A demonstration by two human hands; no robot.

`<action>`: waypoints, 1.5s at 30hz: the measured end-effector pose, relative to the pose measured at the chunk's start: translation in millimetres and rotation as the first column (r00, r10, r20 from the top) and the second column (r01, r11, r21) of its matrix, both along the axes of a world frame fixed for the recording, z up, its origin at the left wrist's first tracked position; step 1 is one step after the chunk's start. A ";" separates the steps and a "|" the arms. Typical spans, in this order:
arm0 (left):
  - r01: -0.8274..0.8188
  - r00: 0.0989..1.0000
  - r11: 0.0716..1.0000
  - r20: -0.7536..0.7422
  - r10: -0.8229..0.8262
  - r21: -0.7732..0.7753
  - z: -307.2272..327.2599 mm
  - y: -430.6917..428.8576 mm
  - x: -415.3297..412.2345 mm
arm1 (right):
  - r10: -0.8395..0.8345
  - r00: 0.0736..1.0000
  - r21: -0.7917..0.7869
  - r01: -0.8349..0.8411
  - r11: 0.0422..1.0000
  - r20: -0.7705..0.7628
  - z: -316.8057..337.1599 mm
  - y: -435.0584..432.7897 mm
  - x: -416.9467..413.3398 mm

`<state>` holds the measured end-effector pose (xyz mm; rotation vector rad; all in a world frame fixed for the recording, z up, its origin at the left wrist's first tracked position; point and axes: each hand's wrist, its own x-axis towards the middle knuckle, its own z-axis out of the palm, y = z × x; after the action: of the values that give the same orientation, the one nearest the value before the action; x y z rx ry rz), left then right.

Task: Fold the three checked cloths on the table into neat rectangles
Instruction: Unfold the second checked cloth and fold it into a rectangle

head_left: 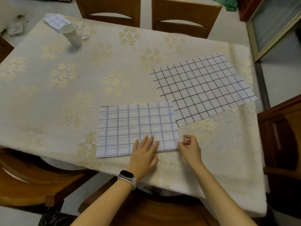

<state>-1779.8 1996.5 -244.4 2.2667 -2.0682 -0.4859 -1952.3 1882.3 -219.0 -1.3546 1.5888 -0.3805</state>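
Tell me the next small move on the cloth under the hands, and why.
Likely pinch the near right corner of the blue-checked cloth with the right hand and fold it leftward: the left hand lies flat on the cloth, holding it down, the right hand sits at that corner, and the cloth is still a wide rectangle.

This is looking like a home dining room. Wooden chairs [185, 15] are standing round a floral-clothed table [65, 95] carrying stacked cups [71, 35].

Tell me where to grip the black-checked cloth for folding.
Likely its near edge, pinched at both corners from the person's side: the black-checked cloth lies flat and unfolded, that edge is free, while the blue-checked cloth meets its left edge.
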 end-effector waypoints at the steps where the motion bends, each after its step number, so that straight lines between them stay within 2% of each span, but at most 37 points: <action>1: -0.006 1.000 1.000 0.006 0.006 0.011 -0.3 0.4 -2.8 | -0.003 1.000 0.009 0.003 1.000 -0.005 0.7 -0.3 -0.3; 10: -0.115 0.993 0.993 0.027 0.114 0.040 -3.0 -3.6 -27.5 | 0.027 0.999 0.157 -0.022 0.987 -0.029 1.8 -0.8 -6.3; 18: -0.241 0.968 0.970 -0.062 0.242 0.024 -3.5 -13.5 -47.9 | 0.009 0.988 0.251 -0.047 0.967 0.152 17.8 15.1 -13.1; 23: -0.248 0.967 0.968 -0.063 0.246 -0.030 -8.3 -15.3 -53.2 | 0.001 0.971 0.262 -0.065 0.963 0.239 22.5 23.3 -18.2; 26: -0.241 0.966 0.968 -0.108 0.233 -0.064 -10.9 -10.2 -50.8 | -0.059 0.965 0.262 -0.010 0.965 0.254 22.4 23.9 -23.1; 31: -0.093 0.955 0.994 -0.289 0.071 -0.062 -4.8 6.7 -26.0 | -0.063 0.979 0.100 0.044 0.994 0.196 12.8 17.0 -47.6; 35: 0.028 0.898 0.998 -0.438 -0.050 -0.055 1.0 21.6 -1.1 | 0.026 0.988 -0.075 -0.015 0.997 0.150 6.8 1.0 -58.2; 41: 0.112 0.844 0.993 -0.525 -0.110 -0.029 16.3 36.6 15.3 | 0.262 0.957 -0.203 -0.234 0.951 0.126 7.0 -21.0 -55.6; 45: 0.117 0.848 0.993 -0.519 -0.108 -0.016 21.6 42.9 20.0 | 0.460 0.886 -0.244 -0.460 0.854 -0.061 -0.1 -29.5 -52.4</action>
<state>-1759.8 2039.4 -222.8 1.7516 -1.9099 -0.9983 -2004.7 1852.8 -219.1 -1.8773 1.1852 -0.2911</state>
